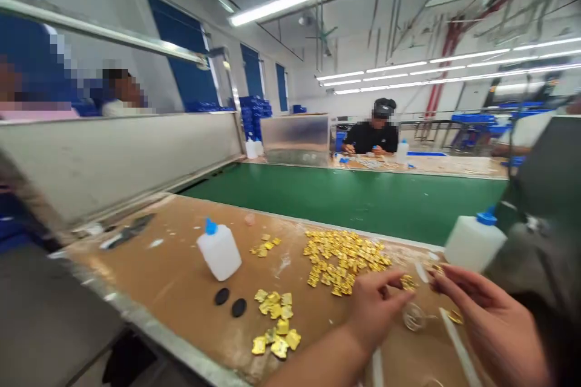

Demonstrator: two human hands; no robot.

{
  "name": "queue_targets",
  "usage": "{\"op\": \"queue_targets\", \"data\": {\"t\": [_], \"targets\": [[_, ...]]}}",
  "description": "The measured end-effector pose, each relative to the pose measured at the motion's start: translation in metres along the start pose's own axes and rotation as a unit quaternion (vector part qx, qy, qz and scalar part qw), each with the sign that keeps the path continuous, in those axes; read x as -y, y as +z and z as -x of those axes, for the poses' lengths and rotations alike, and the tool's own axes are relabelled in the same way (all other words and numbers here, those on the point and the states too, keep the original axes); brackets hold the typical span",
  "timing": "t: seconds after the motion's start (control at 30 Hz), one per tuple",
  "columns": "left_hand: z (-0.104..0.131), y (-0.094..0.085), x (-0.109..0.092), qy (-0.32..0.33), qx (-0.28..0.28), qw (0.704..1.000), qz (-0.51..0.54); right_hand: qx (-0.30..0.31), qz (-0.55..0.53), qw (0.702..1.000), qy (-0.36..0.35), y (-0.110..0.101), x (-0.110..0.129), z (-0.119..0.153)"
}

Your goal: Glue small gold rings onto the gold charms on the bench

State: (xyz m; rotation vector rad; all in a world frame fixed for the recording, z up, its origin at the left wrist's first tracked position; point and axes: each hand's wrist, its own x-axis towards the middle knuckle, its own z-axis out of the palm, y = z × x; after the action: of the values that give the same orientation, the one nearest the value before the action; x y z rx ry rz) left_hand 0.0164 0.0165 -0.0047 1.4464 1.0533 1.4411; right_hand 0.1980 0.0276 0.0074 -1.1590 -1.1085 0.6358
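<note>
Main pile of pieces [342, 254] on worktable [167, 260], before belt [336, 193], behind left hand [376, 302]. Bottle [221, 256] left of pile, two discs [238, 307] just in front of it, smaller cluster [275, 310] right of discs. Second bottle [472, 245] behind right hand [494, 317]; co-worker [376, 136] beyond belt.

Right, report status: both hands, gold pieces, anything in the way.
Left hand pinching a gold piece. Right hand pinching a second piece, mostly hidden. Gold pile on table, beyond left hand. Bottle beyond right hand, not between the hands.
</note>
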Motion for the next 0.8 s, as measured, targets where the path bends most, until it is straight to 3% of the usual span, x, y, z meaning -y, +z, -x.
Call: {"op": "queue_targets", "data": {"t": [0.07,0.27,0.57,0.8], "targets": [[0.004,0.001,-0.005,-0.007,0.005,1.000,-0.005,0.016,-0.064,0.997,0.041,0.000,0.009,0.005],[0.004,-0.007,-0.007,-0.038,-0.004,0.999,0.005,0.090,-0.198,0.975,0.050,0.007,0.016,0.014],[0.011,-0.010,-0.019,-0.035,0.008,0.999,0.004,0.145,-0.230,0.961,0.049,0.005,0.026,0.026],[0.014,-0.012,-0.018,-0.021,0.043,0.999,-0.005,0.139,-0.229,0.962,0.060,0.005,0.025,0.027]]}}
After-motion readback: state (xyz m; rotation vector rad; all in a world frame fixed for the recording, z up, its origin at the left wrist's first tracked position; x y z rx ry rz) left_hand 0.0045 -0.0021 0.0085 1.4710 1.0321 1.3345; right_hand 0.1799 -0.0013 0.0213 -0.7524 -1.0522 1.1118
